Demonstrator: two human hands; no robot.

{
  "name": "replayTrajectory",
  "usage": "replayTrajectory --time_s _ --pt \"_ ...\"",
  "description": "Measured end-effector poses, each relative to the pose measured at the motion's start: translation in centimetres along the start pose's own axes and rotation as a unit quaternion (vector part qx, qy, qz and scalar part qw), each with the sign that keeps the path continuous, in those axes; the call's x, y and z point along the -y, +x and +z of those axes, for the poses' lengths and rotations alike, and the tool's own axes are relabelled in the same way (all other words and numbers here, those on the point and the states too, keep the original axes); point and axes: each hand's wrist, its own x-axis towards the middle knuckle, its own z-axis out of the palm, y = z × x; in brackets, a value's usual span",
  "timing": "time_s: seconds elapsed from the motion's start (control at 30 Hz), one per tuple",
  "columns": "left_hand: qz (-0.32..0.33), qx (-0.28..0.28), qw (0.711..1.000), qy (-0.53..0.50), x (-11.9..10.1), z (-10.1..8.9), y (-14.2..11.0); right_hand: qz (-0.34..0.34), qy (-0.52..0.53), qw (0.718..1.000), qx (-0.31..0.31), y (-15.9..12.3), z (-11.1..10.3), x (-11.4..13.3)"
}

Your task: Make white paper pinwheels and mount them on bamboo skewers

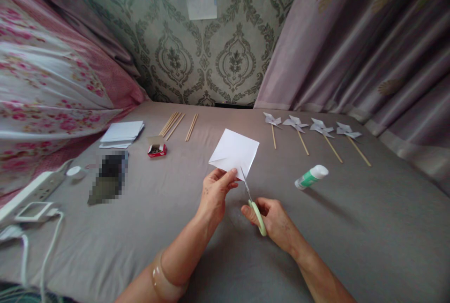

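A white square sheet of paper is pinched at its near edge by my left hand, thumb on top. Its left corner shows a slit or crease line. My right hand grips a pair of scissors with pale green handles. The scissor blades reach the paper's near corner, just right of my left thumb; one blade lies over the sheet and the other is mostly hidden. Both hands are above the grey cloth, closed around what they hold.
Several paper pinwheels on sticks lie at the back right. A glue stick stands nearer. Loose wooden sticks, a small red box, stacked paper, a pixelated object and a power strip with cables are leftward.
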Motion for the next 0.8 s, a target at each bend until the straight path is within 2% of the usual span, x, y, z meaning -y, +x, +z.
replayTrajectory --time_s 0.4,0.8 --pt "0.012 -0.004 1.000 0.006 0.2 -0.2 0.1 -0.016 -0.017 0.999 -0.044 0.2 0.3 -0.9" --pt "0.019 0.018 1.000 0.010 0.3 -0.2 0.3 -0.012 -0.027 0.997 -0.065 0.4 0.4 -1.0"
